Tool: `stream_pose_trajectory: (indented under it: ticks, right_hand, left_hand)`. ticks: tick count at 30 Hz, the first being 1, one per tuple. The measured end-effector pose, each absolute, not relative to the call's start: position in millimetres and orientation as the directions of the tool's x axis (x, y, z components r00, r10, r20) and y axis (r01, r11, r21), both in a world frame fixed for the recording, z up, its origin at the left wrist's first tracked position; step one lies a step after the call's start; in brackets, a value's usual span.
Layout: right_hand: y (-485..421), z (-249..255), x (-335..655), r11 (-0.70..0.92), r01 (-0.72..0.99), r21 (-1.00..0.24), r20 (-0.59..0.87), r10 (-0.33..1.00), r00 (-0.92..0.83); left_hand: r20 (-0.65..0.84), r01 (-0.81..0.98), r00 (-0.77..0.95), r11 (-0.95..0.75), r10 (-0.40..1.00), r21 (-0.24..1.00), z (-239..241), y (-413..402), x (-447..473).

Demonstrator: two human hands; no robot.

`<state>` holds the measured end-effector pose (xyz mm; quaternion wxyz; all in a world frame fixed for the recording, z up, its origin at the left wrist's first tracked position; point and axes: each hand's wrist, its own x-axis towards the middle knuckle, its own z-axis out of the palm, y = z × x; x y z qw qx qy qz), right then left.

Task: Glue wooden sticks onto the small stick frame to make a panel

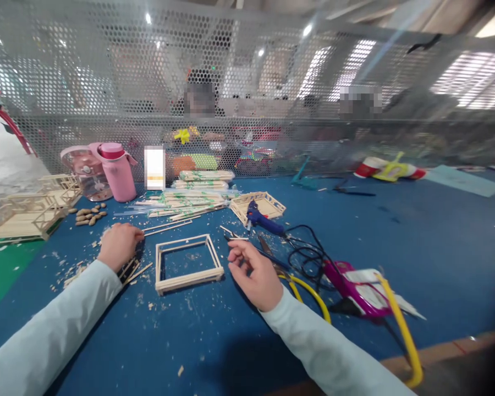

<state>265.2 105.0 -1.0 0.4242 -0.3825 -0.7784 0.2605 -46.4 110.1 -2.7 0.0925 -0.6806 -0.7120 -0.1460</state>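
Note:
A square frame of thin wooden sticks (pixel 188 263) lies on the blue table between my hands. My left hand (pixel 119 244) rests curled on loose sticks (pixel 132 269) to the frame's left; what its fingers hold is hidden. To the frame's right, my right hand (pixel 254 273) hovers with fingers bent and apart, holding nothing I can see. It sits near a metal tool (pixel 233 235) and a blue glue gun (pixel 263 221).
Stick bundles (pixel 190 199), a small stick tray (pixel 259 205) and a pink bottle (pixel 117 170) stand at the back. Stick models (pixel 28 213) sit far left. Black cables (pixel 305 254), a yellow-handled saw (pixel 400 324) and a magenta tool (pixel 355 286) lie right. People work behind a mesh screen.

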Motion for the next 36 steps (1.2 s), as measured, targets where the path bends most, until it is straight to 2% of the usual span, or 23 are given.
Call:
stream_pose_trajectory:
  ticks: [4, 6, 8, 10, 12, 14, 17, 21, 23, 27, 32, 36]
  right_hand:
    - [104.1, -4.2, 265.5, 0.589, 0.386, -0.71, 0.478, 0.806, -0.349]
    - [103.6, -2.5, 266.5, 0.633, 0.439, -0.638, 0.545, 0.774, -0.323]
    - [103.4, 4.4, 266.4, 0.714, 0.519, -0.47, 0.665, 0.673, -0.324]
    - [103.8, 15.4, 263.5, 0.781, 0.577, -0.239, 0.754, 0.523, -0.397]
    - [105.5, 26.3, 257.9, 0.807, 0.587, -0.066, 0.755, 0.425, -0.499]
    - [108.5, 32.0, 252.3, 0.831, 0.556, -0.017, 0.697, 0.409, -0.589]
    - [113.8, 28.1, 251.0, 0.872, 0.478, -0.1, 0.622, 0.43, -0.655]
    - [119.0, 17.8, 264.0, 0.82, 0.495, -0.287, 0.582, 0.56, -0.589]
    - [121.1, 16.3, 270.1, 0.77, 0.506, -0.388, 0.542, 0.635, -0.551]
    - [123.6, 16.8, 272.3, 0.696, 0.481, -0.533, 0.493, 0.717, -0.492]
    - [122.6, 12.9, 269.5, 0.615, 0.437, -0.656, 0.399, 0.775, -0.491]
    - [120.8, 10.5, 269.2, 0.496, 0.411, -0.765, 0.263, 0.823, -0.504]
  left_hand:
    - [0.405, 0.994, -0.106, 0.093, 0.908, 0.052, 4.0, 106.4, -43.7]
    - [0.459, 0.99, -0.143, 0.131, 0.877, 0.058, 11.7, 101.7, -41.6]
    - [0.5, 0.992, -0.13, 0.11, 0.856, 0.07, 19.6, 93.3, -36.1]
    - [0.517, 0.997, -0.047, 0.012, 0.855, 0.071, 24.7, 80.6, -25.8]
    - [0.517, 0.991, 0.069, -0.12, 0.853, 0.066, 25.6, 65.2, -11.7]
    - [0.568, 0.948, 0.225, -0.312, 0.792, 0.06, 23.4, 50.2, 2.6]
    - [0.66, 0.894, 0.282, -0.44, 0.696, 0.082, 19.9, 34.6, 14.3]
    - [0.727, 0.91, -0.015, -0.293, 0.687, 0.295, 19.3, 26.5, 5.1]
    - [0.638, 0.884, -0.121, -0.21, 0.761, 0.418, 16.8, 23.4, -4.4]
    - [0.404, 0.824, -0.123, -0.133, 0.906, 0.55, 4.4, 16.2, -15.4]
    - [0.351, 0.799, -0.133, -0.109, 0.927, 0.591, -4.0, 13.3, -12.3]
    - [0.217, 0.824, -0.124, -0.021, 0.968, 0.566, -5.9, 12.6, -10.7]
